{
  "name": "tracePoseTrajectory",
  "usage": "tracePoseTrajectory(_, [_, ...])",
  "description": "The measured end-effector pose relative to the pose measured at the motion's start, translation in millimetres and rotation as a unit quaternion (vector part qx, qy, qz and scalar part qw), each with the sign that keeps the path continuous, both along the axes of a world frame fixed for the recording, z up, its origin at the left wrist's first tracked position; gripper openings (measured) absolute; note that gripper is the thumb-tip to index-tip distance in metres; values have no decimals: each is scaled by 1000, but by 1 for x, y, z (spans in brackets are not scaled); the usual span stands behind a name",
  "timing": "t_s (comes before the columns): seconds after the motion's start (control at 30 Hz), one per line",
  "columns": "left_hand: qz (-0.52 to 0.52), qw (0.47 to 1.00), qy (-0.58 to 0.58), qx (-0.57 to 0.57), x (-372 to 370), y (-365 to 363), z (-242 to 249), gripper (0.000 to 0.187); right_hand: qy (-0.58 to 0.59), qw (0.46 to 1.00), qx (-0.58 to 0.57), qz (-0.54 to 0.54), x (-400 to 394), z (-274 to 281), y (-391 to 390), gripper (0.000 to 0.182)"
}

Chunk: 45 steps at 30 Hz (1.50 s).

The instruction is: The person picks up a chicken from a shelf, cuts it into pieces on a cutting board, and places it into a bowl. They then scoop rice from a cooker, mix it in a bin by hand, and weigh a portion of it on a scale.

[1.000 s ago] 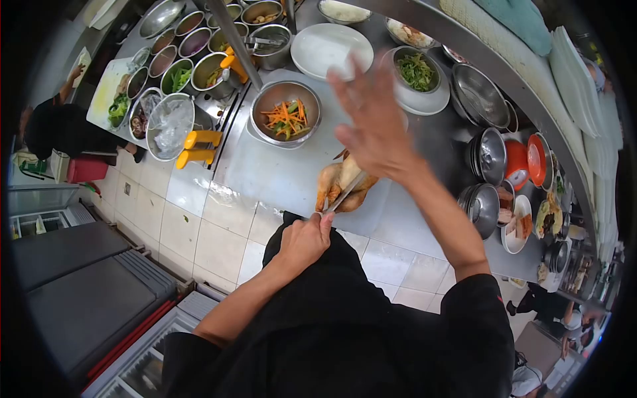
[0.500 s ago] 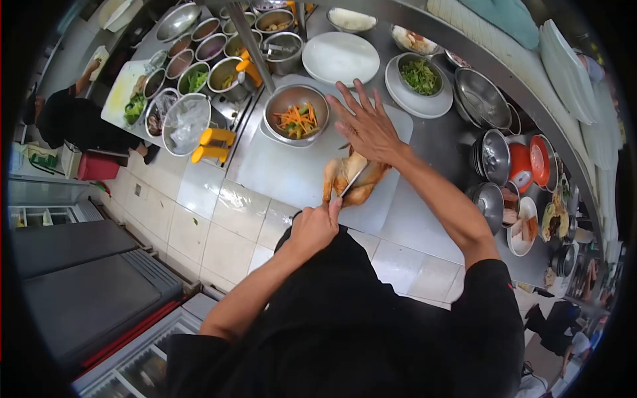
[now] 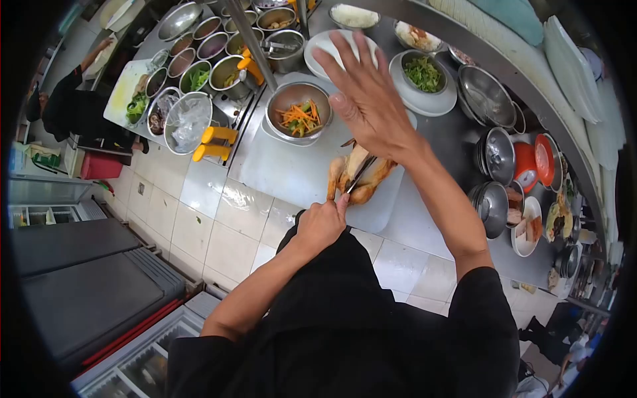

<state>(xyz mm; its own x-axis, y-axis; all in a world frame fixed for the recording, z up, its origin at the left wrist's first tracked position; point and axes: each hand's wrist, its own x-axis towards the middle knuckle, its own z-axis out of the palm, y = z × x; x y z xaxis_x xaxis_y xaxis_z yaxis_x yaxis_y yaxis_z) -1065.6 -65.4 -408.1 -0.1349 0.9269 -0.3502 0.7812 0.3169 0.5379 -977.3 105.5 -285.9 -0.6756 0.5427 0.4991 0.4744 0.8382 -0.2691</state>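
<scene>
A cooked, browned chicken point(image 3: 335, 178) lies on the white cutting board point(image 3: 265, 166). My left hand point(image 3: 320, 227) is closed around the handle of a knife point(image 3: 360, 174), whose blade rests against the chicken, its tip hidden under my other hand. Above the bird my right hand point(image 3: 373, 99) is raised, palm down with the fingers spread, holding nothing. It covers part of the chicken's far side. Just beyond the chicken stands a metal bowl point(image 3: 273, 106) of carrot strips and green vegetable pieces.
A white plate point(image 3: 320, 50) and a bowl of chopped greens point(image 3: 423, 74) stand behind the board. Stacked metal bowls point(image 3: 492, 209) line the right side. At left are ingredient pots and yellow-handled tools point(image 3: 217, 135). A steel post point(image 3: 249, 40) rises near the board. A co-worker point(image 3: 63, 113) is at far left.
My right hand has lifted up off the chicken toward the camera. The knife blade has turned on the chicken and now looks darker; my left hand stays nearly in place.
</scene>
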Motion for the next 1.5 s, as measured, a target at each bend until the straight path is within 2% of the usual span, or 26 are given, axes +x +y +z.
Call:
tracePoseTrajectory(0.03, [-1, 1000, 6, 7, 1, 3, 0, 57, 4, 999, 48, 24, 1, 16, -1, 52])
tracePoseTrajectory(0.1, [1, 1000, 8, 8, 2, 7, 0, 57, 31, 999, 23, -12, 8, -74, 6, 52])
tracePoseTrajectory(0.13, [2, 1000, 10, 11, 4, 6, 1, 57, -49, 998, -27, -41, 19, -126, 3, 51])
tracePoseTrajectory(0.17, [5, 1000, 12, 25, 2, 19, -3, 57, -124, 989, -60, -55, 16, -130, 13, 51])
tracePoseTrajectory(0.23, [-1, 999, 26, 41, 2, 6, -11, 57, -65, 991, -90, -67, 29, -142, 8, 50])
tracePoseTrajectory(0.27, [2, 999, 23, 34, 2, 5, -11, 58, -5, 993, -96, -72, 31, -136, 14, 50])
tracePoseTrajectory(0.3, [2, 999, 22, 45, 1, 7, -9, 58, -5, 994, -85, -72, 38, -132, 12, 50])
tracePoseTrajectory(0.37, [-1, 1000, -15, 27, 0, 2, -5, 59, 214, 926, -154, -269, 57, -136, -27, 58])
tracePoseTrajectory(0.4, [-2, 999, -16, 29, -2, 2, -4, 59, 214, 926, -151, -270, 59, -138, -45, 58])
tracePoseTrajectory(0.47, [4, 1000, -12, 4, -4, 4, -3, 59, 97, 866, -349, -345, 59, -144, -74, 70])
tracePoseTrajectory(0.57, [-12, 1000, -14, -9, 3, 19, 2, 60, 138, 852, -359, -356, 49, -153, -84, 75])
tracePoseTrajectory(0.63, [-25, 999, -19, 11, 4, 19, -2, 59, 158, 865, -333, -340, 51, -147, -82, 74])
tracePoseTrajectory(0.7, [-10, 1000, -20, 4, 3, 20, 2, 60, 189, 813, -407, -372, 54, -143, -77, 68])
tracePoseTrajectory(0.83, [-18, 1000, 20, -4, -15, -17, -3, 60, 206, 789, -403, -415, 59, -149, -73, 67])
tracePoseTrajectory(0.9, [-11, 998, 37, -49, -20, -33, 9, 60, 206, 790, -404, -413, 63, -153, -76, 66])
tracePoseTrajectory(1.07, [-30, 999, 34, -27, -35, -52, -5, 55, 204, 789, -380, -437, 81, -160, -80, 64])
tracePoseTrajectory(1.13, [-43, 997, 46, -41, -45, -60, -3, 49, 286, 761, -396, -428, 99, -179, -81, 60])
tracePoseTrajectory(1.17, [-43, 997, 40, -46, -46, -60, 6, 47, 376, 718, -442, -384, 104, -182, -86, 61])
tracePoseTrajectory(1.23, [-133, 989, 58, -17, -50, -60, 6, 37, 513, 609, -512, -322, 114, -147, -94, 64])
tracePoseTrajectory(1.27, [-160, 984, 75, -22, -54, -60, 3, 32, 538, 612, -508, -280, 125, -141, -99, 64])
tracePoseTrajectory(1.3, [-160, 986, 36, 10, -61, -61, -11, 34, 483, 673, -486, -277, 140, -119, -102, 66])
tracePoseTrajectory(1.37, [-89, 996, -4, 10, -60, -59, -11, 55, 471, 716, -484, -178, 174, -58, -107, 69])
tracePoseTrajectory(1.4, [-65, 997, 19, 32, -66, -61, -36, 63, 479, 729, -478, -106, 186, -23, -118, 68])
tracePoseTrajectory(1.43, [-106, 994, -24, 22, -71, -72, -24, 41, 472, 749, -457, -86, 198, 27, -129, 67])
tracePoseTrajectory(1.47, [-132, 986, 19, -96, -65, -64, -2, 43, 468, 761, -445, -56, 218, 59, -132, 68])
tracePoseTrajectory(1.5, [-145, 984, 16, -105, -65, -63, -1, 43, 448, 809, -375, -64, 227, 105, -141, 70])
